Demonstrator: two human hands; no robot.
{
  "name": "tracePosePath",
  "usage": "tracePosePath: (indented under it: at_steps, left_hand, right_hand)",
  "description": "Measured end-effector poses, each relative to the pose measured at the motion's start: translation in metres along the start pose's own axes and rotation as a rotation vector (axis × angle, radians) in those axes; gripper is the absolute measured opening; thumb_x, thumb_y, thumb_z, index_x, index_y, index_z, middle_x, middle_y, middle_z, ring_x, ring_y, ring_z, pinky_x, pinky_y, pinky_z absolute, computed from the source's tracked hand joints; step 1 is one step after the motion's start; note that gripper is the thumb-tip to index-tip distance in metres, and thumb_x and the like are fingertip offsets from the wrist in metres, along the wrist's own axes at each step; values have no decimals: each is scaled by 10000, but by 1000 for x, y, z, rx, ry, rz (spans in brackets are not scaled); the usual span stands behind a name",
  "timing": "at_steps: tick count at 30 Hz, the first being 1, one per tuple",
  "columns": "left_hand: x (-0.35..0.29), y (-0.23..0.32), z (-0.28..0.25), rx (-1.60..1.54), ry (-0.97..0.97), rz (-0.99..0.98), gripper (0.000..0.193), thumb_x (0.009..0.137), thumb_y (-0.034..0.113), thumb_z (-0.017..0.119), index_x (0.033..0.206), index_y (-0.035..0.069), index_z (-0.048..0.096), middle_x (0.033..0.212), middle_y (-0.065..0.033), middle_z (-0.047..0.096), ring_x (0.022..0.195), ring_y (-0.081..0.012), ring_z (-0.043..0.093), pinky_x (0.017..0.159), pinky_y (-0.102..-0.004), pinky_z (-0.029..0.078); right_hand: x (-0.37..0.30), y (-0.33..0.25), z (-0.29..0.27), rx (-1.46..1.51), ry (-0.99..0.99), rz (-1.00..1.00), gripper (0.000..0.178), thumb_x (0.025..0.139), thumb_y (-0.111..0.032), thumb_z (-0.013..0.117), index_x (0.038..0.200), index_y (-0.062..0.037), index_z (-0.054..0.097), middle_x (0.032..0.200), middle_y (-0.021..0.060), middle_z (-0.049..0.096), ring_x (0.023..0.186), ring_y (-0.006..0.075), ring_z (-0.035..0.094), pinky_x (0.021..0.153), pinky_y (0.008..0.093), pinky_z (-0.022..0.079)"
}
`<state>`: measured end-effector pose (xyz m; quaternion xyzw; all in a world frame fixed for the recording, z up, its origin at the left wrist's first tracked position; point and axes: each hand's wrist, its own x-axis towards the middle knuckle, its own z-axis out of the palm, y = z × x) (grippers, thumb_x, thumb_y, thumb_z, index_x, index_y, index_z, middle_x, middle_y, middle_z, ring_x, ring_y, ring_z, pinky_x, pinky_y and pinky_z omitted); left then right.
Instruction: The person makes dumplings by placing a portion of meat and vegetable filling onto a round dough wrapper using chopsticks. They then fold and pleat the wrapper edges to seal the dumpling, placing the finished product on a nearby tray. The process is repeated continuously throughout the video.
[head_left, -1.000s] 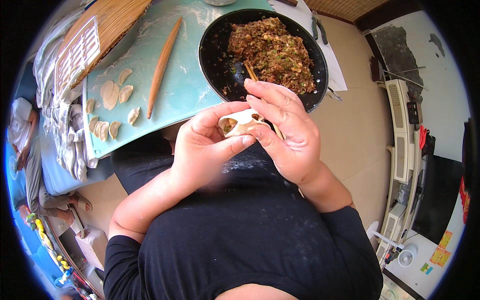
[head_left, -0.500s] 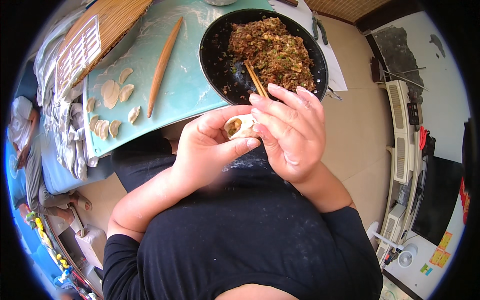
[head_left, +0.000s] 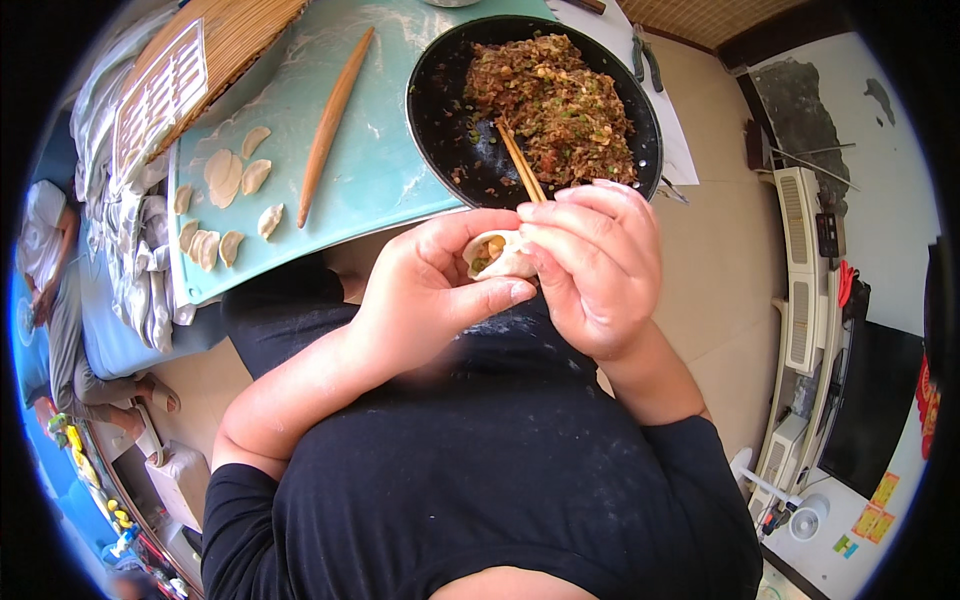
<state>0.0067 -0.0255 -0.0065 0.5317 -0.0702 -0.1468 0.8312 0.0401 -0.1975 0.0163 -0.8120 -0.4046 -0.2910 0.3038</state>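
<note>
A half-folded dumpling (head_left: 487,254) is held over my lap, its left end gaping so the filling shows. My left hand (head_left: 410,285) cups it between thumb and forefinger. From the other side, my right hand (head_left: 600,265) pinches the dumpling's edge with thumb and fingertips, partly covering it. Just beyond lies a black pan (head_left: 437,125) with brown and green minced filling (head_left: 550,100). Wooden chopsticks (head_left: 518,160) rest in the pan, their near ends hidden behind my right fingers.
A floury green mat (head_left: 385,150) bears a tapered rolling pin (head_left: 335,130), round wrappers (head_left: 222,178) and several folded dumplings (head_left: 205,248). A woven tray (head_left: 220,60) stands at the far left, beside crumpled cloth (head_left: 135,240). Pliers (head_left: 648,62) lie beyond the pan. Another person (head_left: 60,290) sits at the left.
Both hands and the dumpling have shifted slightly right. My right fingers, more spread before, have drawn together around the dumpling's edge.
</note>
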Motion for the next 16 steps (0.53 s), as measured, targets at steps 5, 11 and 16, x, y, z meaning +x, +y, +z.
tracePosePath:
  at_steps: [5,11,16]
  left_hand:
    - [5,9,-5,90,-9,1,420,786,-8,660,1163,-29,476,1072,-92,587,1001,-154,569,889,-294,468]
    - [11,26,-6,658,-48,283,480,705,-70,680,1154,-11,520,1125,-103,526,978,-168,569,808,-261,481]
    - [9,34,-6,743,-47,307,546,726,-48,680,1235,26,496,1236,-140,496,1056,-188,555,800,-242,485]
  right_hand:
    - [-5,1,1,596,-80,442,303,814,-144,635,1087,-17,602,1072,138,593,934,251,590,801,341,484]
    - [-6,-1,-2,1533,-117,908,566,785,92,599,1305,19,389,1236,127,500,1104,201,524,911,311,456]
    - [-6,-2,-7,1500,-86,931,576,785,89,598,1313,-2,389,1275,125,484,1122,200,514,888,294,469]
